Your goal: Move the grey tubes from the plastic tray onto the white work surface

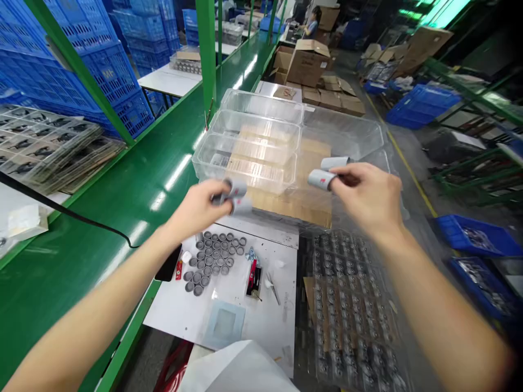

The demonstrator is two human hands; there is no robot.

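My left hand (194, 209) is shut on short grey cylinders (237, 195) with red marks, held above the near edge of a stack of clear plastic trays (253, 147). My right hand (370, 196) grips two similar grey cylinders (324, 178) between fingers and thumb, over flattened cardboard (312, 163). Below my hands, a white work board (261, 321) carries a tight cluster of grey cylinders (210, 261), standing on end. Beside that cluster lie a red-handled tool (253, 275) and tweezers (273, 288).
A green conveyor belt (122, 185) runs along the left, with blue plastic crates (81, 71) and stacked blister trays (41, 144) beyond it. Filled blister trays (347, 310) lie at lower right. Cardboard boxes (306, 62) and a seated co-worker (311, 24) are far ahead.
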